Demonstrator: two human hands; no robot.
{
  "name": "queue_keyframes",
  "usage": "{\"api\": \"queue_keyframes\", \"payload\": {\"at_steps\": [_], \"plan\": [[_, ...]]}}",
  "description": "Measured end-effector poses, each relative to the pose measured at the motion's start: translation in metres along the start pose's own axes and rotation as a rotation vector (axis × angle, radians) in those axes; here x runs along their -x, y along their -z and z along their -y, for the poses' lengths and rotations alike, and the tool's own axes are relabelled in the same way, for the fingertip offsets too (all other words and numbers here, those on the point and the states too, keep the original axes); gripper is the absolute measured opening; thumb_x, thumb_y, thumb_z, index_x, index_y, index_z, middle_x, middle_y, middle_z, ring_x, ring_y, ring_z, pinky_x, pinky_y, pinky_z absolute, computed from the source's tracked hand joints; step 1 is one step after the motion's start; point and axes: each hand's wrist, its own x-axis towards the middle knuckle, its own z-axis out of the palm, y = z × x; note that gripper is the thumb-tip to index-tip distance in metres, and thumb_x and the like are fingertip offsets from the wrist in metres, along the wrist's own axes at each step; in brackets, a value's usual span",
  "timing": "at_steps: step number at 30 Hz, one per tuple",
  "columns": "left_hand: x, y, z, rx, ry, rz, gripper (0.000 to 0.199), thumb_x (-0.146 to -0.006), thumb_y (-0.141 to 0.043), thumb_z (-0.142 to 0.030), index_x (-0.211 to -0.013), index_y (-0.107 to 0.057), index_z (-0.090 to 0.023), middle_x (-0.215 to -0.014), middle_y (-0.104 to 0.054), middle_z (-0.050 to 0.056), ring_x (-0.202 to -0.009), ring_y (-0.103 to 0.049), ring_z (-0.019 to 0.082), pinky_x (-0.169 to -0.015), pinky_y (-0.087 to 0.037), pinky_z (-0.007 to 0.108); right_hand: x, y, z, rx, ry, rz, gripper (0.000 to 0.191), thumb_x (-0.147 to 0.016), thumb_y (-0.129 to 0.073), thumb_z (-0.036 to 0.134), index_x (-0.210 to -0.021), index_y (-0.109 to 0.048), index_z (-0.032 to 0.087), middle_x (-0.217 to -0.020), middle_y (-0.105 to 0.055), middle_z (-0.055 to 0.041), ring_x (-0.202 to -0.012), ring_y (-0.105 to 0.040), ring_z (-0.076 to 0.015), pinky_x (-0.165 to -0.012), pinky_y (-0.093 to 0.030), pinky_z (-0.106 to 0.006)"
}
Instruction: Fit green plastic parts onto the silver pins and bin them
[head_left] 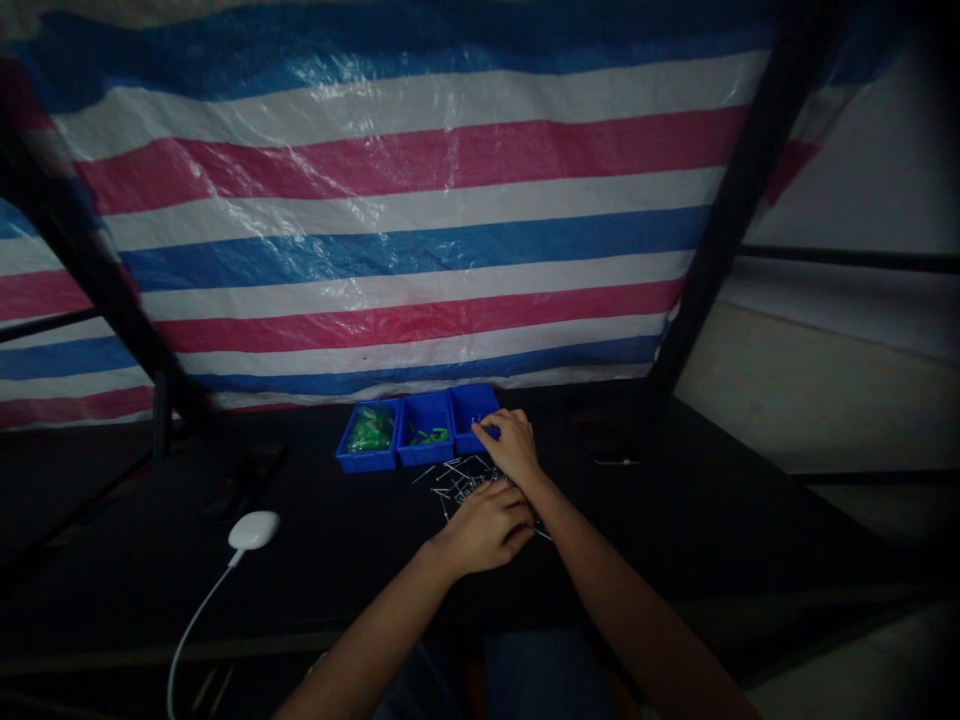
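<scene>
My right hand (513,445) reaches over the near right edge of the right blue bin (466,396). Its fingers are bent together at the opening, and anything between them is too small to make out. Just nearer to me, my left hand (487,525) rests with curled fingers on a loose pile of thin silvery screws or nails (466,480). The hand covers part of that pile and hides its own fingertips. A few small silvery pieces lie in the right bin. The middle blue bin (426,405) holds small green plastic pieces (430,436).
The left blue bin (366,463) contains a clear bag of green pieces (371,428). A white rounded device (255,530) with a cable lies on the left of the black table (337,560). A dark flat object (611,445) sits right of the bins. Striped sheeting (420,240) hangs behind.
</scene>
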Motion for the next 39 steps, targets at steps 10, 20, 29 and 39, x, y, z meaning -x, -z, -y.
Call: {"api": "queue_keyframes", "payload": {"at_steps": [10, 20, 29, 39], "plan": [[0.000, 0.002, 0.002, 0.037, 0.050, -0.034, 0.012, -0.084, -0.044, -0.024, -0.084, -0.055, -0.019, -0.089, -0.057, 0.003, -0.088, -0.047, 0.017, -0.078, -0.035, 0.030, -0.002, -0.002, -0.004, -0.070, 0.000, -0.022, 0.023, -0.079, -0.050, 0.039, -0.073, -0.065, 0.023, -0.080, -0.063, -0.0040, -0.082, -0.050, -0.0202, -0.074, -0.035, -0.032], [0.003, 0.012, 0.015, 0.148, 0.229, -0.349, 0.018, -0.088, -0.037, -0.027, -0.087, -0.053, -0.018, -0.089, -0.058, 0.005, -0.086, -0.050, 0.017, -0.080, -0.036, 0.032, -0.008, 0.002, -0.010, -0.253, -0.043, -0.121, 0.032, -0.081, -0.043, 0.041, -0.072, -0.064, 0.019, -0.076, -0.065, -0.0043, -0.075, -0.054, -0.0182, -0.074, -0.036, -0.030], [-0.022, 0.024, 0.050, 0.292, 0.430, -0.825, 0.018, -0.085, -0.043, -0.030, -0.086, -0.055, -0.017, -0.083, -0.059, 0.005, -0.078, -0.055, 0.016, -0.074, -0.043, 0.029, -0.006, 0.007, 0.002, -0.462, -0.083, -0.175, 0.048, -0.087, -0.026, 0.045, -0.072, -0.062, 0.018, -0.077, -0.065, -0.0071, -0.076, -0.058, -0.0189, -0.075, -0.042, -0.032], [-0.024, 0.018, 0.072, 0.163, 0.358, -0.752, 0.020, -0.086, -0.043, -0.026, -0.091, -0.061, -0.020, -0.090, -0.064, 0.005, -0.085, -0.056, 0.017, -0.081, -0.043, 0.033, 0.000, -0.002, 0.006, -0.494, -0.048, -0.121, 0.035, -0.086, -0.033, 0.042, -0.096, -0.057, 0.019, -0.074, -0.064, -0.0039, -0.073, -0.058, -0.0168, -0.071, -0.043, -0.028]]}}
